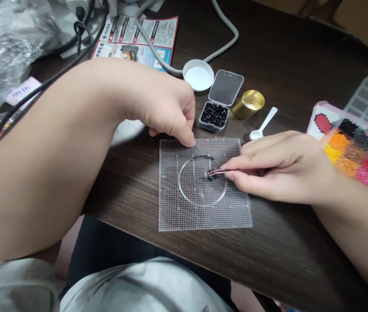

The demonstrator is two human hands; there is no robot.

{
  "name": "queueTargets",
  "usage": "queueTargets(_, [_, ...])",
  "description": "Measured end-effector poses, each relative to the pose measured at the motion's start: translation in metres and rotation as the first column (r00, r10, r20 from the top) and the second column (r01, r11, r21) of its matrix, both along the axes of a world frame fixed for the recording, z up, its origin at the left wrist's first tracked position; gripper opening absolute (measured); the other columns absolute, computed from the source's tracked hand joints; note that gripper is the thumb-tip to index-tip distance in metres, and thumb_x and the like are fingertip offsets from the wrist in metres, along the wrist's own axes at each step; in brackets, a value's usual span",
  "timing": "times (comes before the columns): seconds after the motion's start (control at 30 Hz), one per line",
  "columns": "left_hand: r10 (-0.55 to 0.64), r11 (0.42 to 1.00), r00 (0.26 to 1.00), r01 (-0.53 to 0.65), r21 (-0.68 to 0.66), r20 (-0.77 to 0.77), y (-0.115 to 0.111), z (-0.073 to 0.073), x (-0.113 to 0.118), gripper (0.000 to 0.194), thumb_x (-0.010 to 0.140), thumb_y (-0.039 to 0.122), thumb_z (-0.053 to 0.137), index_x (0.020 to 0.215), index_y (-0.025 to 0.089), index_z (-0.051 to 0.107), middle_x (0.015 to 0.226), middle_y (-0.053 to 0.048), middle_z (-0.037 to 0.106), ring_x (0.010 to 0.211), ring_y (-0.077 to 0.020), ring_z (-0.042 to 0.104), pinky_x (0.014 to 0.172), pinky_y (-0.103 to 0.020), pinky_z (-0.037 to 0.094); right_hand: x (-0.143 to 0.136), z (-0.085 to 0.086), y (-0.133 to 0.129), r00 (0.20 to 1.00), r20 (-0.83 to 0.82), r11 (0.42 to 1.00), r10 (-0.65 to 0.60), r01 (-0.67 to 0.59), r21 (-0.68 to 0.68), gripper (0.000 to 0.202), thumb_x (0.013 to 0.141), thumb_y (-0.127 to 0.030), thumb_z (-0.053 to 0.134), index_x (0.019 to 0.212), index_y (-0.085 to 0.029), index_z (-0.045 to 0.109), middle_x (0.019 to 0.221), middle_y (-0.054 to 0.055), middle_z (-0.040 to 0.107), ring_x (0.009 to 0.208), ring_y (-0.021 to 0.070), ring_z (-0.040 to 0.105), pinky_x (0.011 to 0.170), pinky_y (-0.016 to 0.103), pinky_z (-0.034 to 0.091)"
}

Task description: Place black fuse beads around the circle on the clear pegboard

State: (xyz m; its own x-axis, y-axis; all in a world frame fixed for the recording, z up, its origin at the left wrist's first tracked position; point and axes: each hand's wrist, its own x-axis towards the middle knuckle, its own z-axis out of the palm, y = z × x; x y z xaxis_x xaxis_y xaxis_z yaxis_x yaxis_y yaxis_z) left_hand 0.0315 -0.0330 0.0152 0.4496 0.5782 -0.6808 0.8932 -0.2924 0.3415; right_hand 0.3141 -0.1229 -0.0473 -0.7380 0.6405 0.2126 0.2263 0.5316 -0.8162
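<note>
A clear square pegboard point(203, 216) with a ring outline lies near the table's front edge. Small black fuse beads point(202, 157) form a short line along the top of the ring, with others near its middle. My right hand point(281, 169) grips pink tweezers point(236, 171), their tips down among the central beads; whether a bead is pinched I cannot tell. My left hand point(167, 108) is closed, fingers curled, its thumb pressing the board's far edge. Just beyond the board, a small clear box point(214, 116) full of black beads stands with its lid up.
A white spoon point(263, 125), a gold cup point(249, 105) and a white round dish point(198, 75) stand behind the board. At right is a divided tray of coloured beads point(359, 158). Cables point(226, 43), a printed leaflet point(167, 32) and plastic wrap point(11, 47) lie at the back left.
</note>
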Motion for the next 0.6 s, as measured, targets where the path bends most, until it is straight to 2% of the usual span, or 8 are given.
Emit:
queueTargets(0.27, [0.015,1.000,1.000,-0.015,-0.003,0.007,-0.001,-0.001,-0.003,0.029,0.097,0.053,0.086,0.082,0.029,0.088,0.062,-0.001,0.069,0.066,-0.0231,0.059,0.068,-0.042,0.037,0.000,0.001,0.000,0.999,-0.037,1.000,0.006,-0.005,0.014,0.022,0.108,-0.012,0.090,0.110,-0.026,0.106,0.068,-0.004,0.078,0.049,0.0085,0.060,0.048,0.024,0.045])
queueTargets(0.43, [0.007,0.999,0.999,-0.005,-0.037,0.054,0.007,-0.013,-0.010,0.037,0.098,0.065,0.085,0.089,0.029,0.092,0.069,-0.003,0.072,0.069,-0.0236,0.060,0.073,-0.042,0.036,-0.002,0.002,0.001,0.999,-0.040,0.999,-0.008,0.007,-0.036,0.022,0.108,-0.011,0.090,0.111,-0.026,0.107,0.069,-0.003,0.081,0.048,0.0093,0.063,0.046,0.023,0.044])
queueTargets(0.5, [0.018,0.997,1.000,-0.016,-0.080,0.019,0.008,-0.017,-0.009,0.039,0.091,0.069,0.090,0.084,0.030,0.089,0.067,-0.004,0.072,0.066,-0.0234,0.058,0.072,-0.042,0.036,-0.003,0.002,0.000,0.998,-0.054,0.998,-0.030,0.027,-0.060,0.020,0.108,-0.013,0.091,0.111,-0.026,0.107,0.070,-0.001,0.084,0.048,0.0101,0.065,0.046,0.023,0.045])
queueTargets(0.53, [0.007,0.997,0.999,-0.004,-0.075,0.042,0.008,-0.017,-0.008,0.038,0.093,0.069,0.088,0.084,0.031,0.089,0.069,-0.004,0.073,0.067,-0.0241,0.061,0.072,-0.042,0.037,-0.004,0.002,-0.001,0.997,-0.059,0.997,-0.055,0.052,-0.063,0.020,0.107,-0.014,0.092,0.110,-0.026,0.107,0.072,0.000,0.086,0.049,0.0109,0.067,0.046,0.023,0.047])
queueTargets(0.6, [-0.013,0.999,1.000,0.013,-0.030,0.012,0.004,-0.014,-0.003,0.041,0.089,0.068,0.089,0.073,0.031,0.082,0.065,-0.005,0.072,0.064,-0.0250,0.062,0.071,-0.044,0.039,-0.006,0.002,-0.003,0.990,-0.059,0.991,-0.125,0.122,-0.051,0.020,0.105,-0.015,0.093,0.109,-0.028,0.108,0.076,0.002,0.090,0.051,0.0134,0.073,0.047,0.024,0.052])
